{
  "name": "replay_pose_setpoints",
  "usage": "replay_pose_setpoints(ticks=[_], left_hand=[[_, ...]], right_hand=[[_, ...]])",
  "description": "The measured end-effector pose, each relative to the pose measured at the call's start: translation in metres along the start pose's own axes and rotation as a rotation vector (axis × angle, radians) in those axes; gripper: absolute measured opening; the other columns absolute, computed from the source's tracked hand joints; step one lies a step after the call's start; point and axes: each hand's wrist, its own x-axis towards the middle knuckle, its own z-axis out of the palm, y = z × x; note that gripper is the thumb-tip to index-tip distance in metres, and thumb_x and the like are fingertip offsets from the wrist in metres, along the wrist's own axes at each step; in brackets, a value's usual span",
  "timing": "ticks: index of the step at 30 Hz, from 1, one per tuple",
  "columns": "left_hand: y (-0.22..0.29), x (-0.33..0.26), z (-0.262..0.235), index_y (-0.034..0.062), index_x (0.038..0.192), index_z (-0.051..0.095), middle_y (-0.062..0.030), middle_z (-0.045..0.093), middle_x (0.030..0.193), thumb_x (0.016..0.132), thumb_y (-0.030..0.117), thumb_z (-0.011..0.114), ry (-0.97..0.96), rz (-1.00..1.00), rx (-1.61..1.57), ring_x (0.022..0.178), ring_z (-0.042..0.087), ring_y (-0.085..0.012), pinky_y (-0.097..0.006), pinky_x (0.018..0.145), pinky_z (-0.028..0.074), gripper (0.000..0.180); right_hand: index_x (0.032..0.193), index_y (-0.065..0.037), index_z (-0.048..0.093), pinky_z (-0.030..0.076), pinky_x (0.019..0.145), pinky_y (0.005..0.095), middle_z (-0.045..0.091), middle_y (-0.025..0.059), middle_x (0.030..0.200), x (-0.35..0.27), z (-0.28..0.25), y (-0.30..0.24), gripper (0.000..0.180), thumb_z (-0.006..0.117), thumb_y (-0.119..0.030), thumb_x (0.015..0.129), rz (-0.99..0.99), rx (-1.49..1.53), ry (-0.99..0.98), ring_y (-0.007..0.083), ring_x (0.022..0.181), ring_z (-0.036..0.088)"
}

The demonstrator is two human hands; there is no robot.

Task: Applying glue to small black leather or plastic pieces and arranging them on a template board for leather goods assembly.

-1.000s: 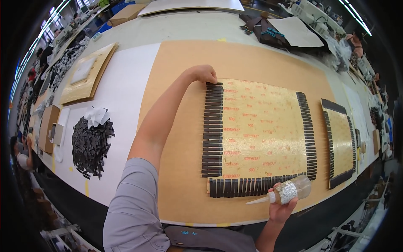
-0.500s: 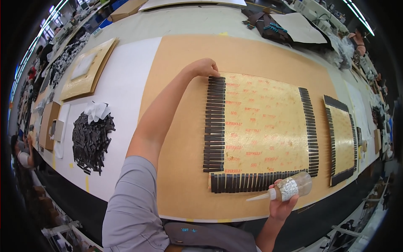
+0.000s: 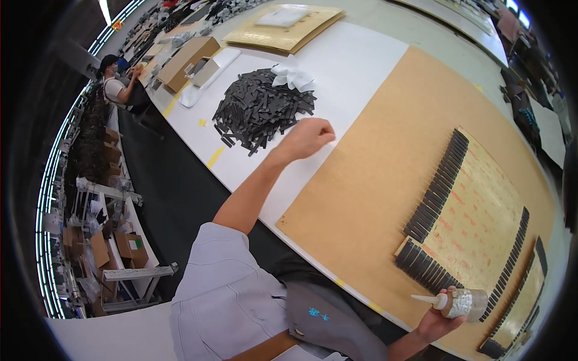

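My left hand (image 3: 307,139) hovers beside a heap of short black strips (image 3: 256,108), above the white sheet. Its fingers are curled closed, and what they hold, if anything, is hidden. A crumpled white cloth or tissue (image 3: 292,75) lies on top of the heap. In my right hand (image 3: 442,322) is a squeeze bottle (image 3: 471,304) with a long pale nozzle pointing left and a silvery wrap. Just beyond that hand lies a yellowish board (image 3: 481,207) with red print, black strips set in rows along its left, right and near edges.
A second, strip-edged board (image 3: 519,301) lies at the far right. Brown paper (image 3: 361,198) covers the table under the boards. Stacked yellowish panels (image 3: 289,30) and a cardboard box (image 3: 188,63) stand behind the heap. A seated person (image 3: 117,87) works at the far left.
My view has turned left. The left hand has left the board's far left corner and come over near the black heap. My right hand keeps hold of the bottle.
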Motion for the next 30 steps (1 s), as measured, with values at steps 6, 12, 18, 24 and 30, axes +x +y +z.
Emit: replay_pose_setpoints(ticks=[6, 12, 18, 24, 30], left_hand=[[-0.083, -0.007, -0.03, 0.0004, 0.085, 0.062, -0.0146, 0.061, 0.09, 0.077, 0.012, 0.057, 0.188, -0.213, 0.4, 0.085, 0.059, -0.0301, -0.037, 0.075, 0.046, 0.015], [-0.083, -0.01, -0.018, 0.0018, 0.084, 0.06, -0.0157, 0.059, 0.091, 0.076, 0.009, 0.054, 0.129, -0.199, 0.404, 0.088, 0.057, -0.0315, -0.039, 0.077, 0.045, 0.012], [-0.054, -0.018, -0.001, -0.0019, 0.088, 0.061, -0.0184, 0.063, 0.083, 0.073, 0.007, 0.054, -0.08, -0.141, -0.114, 0.079, 0.06, -0.03, -0.036, 0.071, 0.047, 0.019], [-0.062, 0.005, 0.019, -0.0031, 0.087, 0.062, -0.0185, 0.063, 0.082, 0.074, 0.01, 0.058, 0.396, -0.075, 0.238, 0.08, 0.06, -0.0323, -0.038, 0.071, 0.046, 0.018], [-0.053, 0.005, 0.021, -0.0033, 0.086, 0.061, -0.0184, 0.063, 0.083, 0.075, 0.009, 0.057, 0.031, -0.127, 0.142, 0.077, 0.06, -0.03, -0.037, 0.07, 0.046, 0.017]], right_hand=[[0.134, -0.002, 0.025, 0.045, 0.094, 0.0365, 0.045, 0.0207, 0.118, -0.013, 0.017, 0.001, 0.069, 0.053, -0.044, 0.086, -0.019, -0.02, -0.013, 0.0282, 0.111, 0.047], [0.134, -0.006, 0.027, 0.045, 0.093, 0.0365, 0.046, 0.0194, 0.119, -0.027, 0.021, -0.002, 0.069, 0.054, -0.046, 0.085, -0.045, -0.06, 0.009, 0.0283, 0.11, 0.048], [0.133, -0.007, 0.031, 0.045, 0.092, 0.0384, 0.048, 0.0143, 0.12, -0.026, 0.03, -0.004, 0.066, 0.055, -0.045, 0.085, -0.066, -0.043, 0.012, 0.0295, 0.11, 0.048], [0.133, -0.007, 0.032, 0.045, 0.093, 0.0391, 0.048, 0.0125, 0.12, -0.024, 0.036, -0.003, 0.065, 0.055, -0.045, 0.085, -0.042, -0.058, -0.039, 0.0302, 0.111, 0.048], [0.132, -0.005, 0.032, 0.045, 0.093, 0.039, 0.048, 0.0141, 0.12, -0.026, 0.035, -0.003, 0.066, 0.054, -0.045, 0.085, -0.042, -0.069, 0.003, 0.03, 0.111, 0.048]])
